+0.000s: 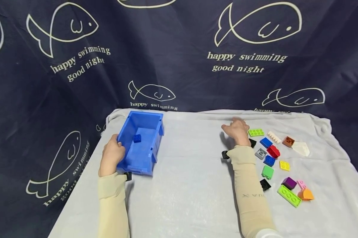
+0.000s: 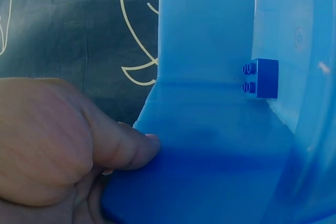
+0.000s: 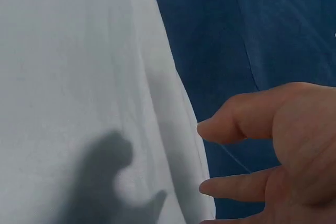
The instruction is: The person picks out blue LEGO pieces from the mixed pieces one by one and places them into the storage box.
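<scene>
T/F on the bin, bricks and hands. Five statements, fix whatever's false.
1. The left hand grips the blue bin. True.
2. A dark blue brick is inside the blue bin. True.
3. The right hand is nearer the far lime green brick than the yellow brick. True.
4. The right hand pinches the yellow brick. False: no brick shows in that hand.
5. The yellow brick lies in the blue bin. False: it lies on the white cloth.

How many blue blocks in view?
3: one blue block in the bin, another above-left of the red block, the third left of the yellow block. Right forearm may hide more.
</scene>
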